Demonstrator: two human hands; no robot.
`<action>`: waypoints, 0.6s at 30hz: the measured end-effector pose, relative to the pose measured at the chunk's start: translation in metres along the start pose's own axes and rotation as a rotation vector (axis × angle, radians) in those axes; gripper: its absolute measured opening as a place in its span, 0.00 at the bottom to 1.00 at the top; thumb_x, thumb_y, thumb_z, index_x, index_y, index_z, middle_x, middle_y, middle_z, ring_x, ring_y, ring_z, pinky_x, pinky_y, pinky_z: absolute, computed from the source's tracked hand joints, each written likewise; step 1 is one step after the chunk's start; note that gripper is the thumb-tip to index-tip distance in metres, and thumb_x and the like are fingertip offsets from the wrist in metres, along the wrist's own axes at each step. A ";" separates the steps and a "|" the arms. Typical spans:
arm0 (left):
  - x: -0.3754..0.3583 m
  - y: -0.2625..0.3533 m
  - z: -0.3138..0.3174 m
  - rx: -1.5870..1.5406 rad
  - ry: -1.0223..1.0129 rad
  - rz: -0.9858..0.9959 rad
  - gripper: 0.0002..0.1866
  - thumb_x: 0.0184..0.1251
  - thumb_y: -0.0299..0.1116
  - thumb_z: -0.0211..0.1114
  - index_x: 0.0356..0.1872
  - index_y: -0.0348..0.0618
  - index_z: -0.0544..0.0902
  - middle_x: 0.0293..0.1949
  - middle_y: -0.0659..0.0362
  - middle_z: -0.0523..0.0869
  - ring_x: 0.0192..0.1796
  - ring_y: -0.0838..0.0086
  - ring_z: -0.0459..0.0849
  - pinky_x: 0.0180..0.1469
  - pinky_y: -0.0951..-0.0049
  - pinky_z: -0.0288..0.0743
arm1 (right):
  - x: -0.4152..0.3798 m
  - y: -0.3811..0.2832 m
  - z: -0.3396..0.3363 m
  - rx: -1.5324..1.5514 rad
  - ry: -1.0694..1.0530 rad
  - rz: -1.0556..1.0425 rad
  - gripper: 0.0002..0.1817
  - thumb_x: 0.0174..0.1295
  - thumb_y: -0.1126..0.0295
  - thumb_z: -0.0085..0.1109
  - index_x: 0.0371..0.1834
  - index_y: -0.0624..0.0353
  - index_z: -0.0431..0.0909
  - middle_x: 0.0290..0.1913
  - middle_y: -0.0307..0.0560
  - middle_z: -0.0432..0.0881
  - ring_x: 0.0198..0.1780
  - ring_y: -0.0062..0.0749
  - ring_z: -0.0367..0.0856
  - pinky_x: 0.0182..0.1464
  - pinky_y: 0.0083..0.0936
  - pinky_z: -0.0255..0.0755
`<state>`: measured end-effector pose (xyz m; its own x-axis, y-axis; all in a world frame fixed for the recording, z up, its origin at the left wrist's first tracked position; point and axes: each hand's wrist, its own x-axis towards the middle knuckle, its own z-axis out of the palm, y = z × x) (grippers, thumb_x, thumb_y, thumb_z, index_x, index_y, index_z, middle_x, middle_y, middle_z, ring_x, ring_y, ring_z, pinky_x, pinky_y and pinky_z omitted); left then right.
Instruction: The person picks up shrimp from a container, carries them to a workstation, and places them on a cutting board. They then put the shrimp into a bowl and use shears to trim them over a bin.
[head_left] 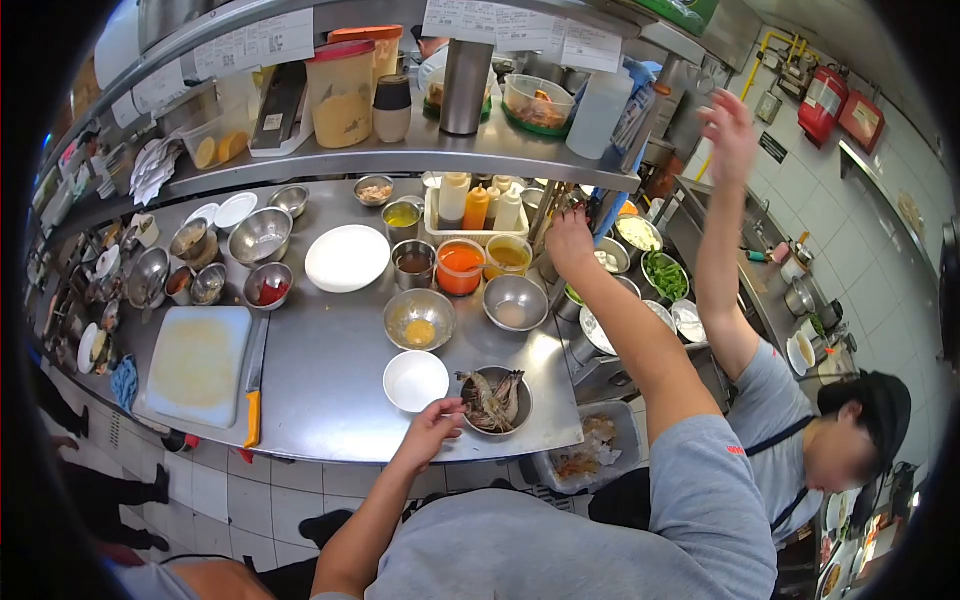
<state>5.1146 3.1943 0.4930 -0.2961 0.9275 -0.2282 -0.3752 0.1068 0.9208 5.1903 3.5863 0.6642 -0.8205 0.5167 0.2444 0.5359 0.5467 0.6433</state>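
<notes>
My left hand (434, 436) is open at the front of the steel counter, its fingertips right at the rim of a metal bowl (528, 415) of whole prawns (492, 400). Beside it stands a white bowl (416, 381) with nothing in it. My right hand (571, 243) reaches far forward, its fingers curled over the tops of upright utensils beside the rack of squeeze bottles (476, 208); what they grip I cannot make out. Between the two hands sit a metal bowl with yellow paste (419, 332) and another metal bowl (515, 303) with a little pale liquid.
At left lie a white cutting board (200, 362) and a yellow-handled knife (254, 400). A white plate (348, 258) and sauce tubs (460, 266) stand further back. Below the right edge is a waste bin (610, 450). A co-worker (800, 440) at right raises an arm near mine.
</notes>
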 end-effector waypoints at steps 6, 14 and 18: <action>-0.035 -0.007 -0.038 -0.124 0.235 -0.005 0.18 0.74 0.35 0.63 0.60 0.39 0.76 0.49 0.57 0.85 0.46 0.73 0.84 0.46 0.75 0.80 | -0.009 -0.011 -0.006 0.591 -0.028 -0.010 0.14 0.61 0.67 0.59 0.46 0.58 0.87 0.48 0.55 0.85 0.55 0.47 0.81 0.59 0.43 0.71; -0.065 -0.020 -0.054 -0.187 0.478 -0.054 0.20 0.74 0.32 0.60 0.63 0.35 0.72 0.52 0.55 0.82 0.44 0.72 0.83 0.46 0.72 0.81 | -0.069 -0.128 0.029 1.460 -0.277 -0.277 0.21 0.59 0.78 0.58 0.57 0.56 0.82 0.39 0.38 0.83 0.37 0.20 0.78 0.43 0.21 0.74; -0.053 -0.032 -0.053 -0.087 0.539 -0.082 0.21 0.73 0.34 0.62 0.62 0.36 0.74 0.53 0.54 0.82 0.45 0.72 0.83 0.43 0.71 0.81 | -0.083 -0.169 0.000 1.790 -0.431 -0.179 0.20 0.62 0.75 0.63 0.59 0.54 0.80 0.41 0.40 0.83 0.37 0.18 0.76 0.43 0.22 0.75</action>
<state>5.0954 3.1227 0.4587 -0.6619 0.6004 -0.4489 -0.4803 0.1202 0.8688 5.1677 3.4508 0.5351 -0.9372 0.3351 -0.0963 0.2397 0.4186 -0.8759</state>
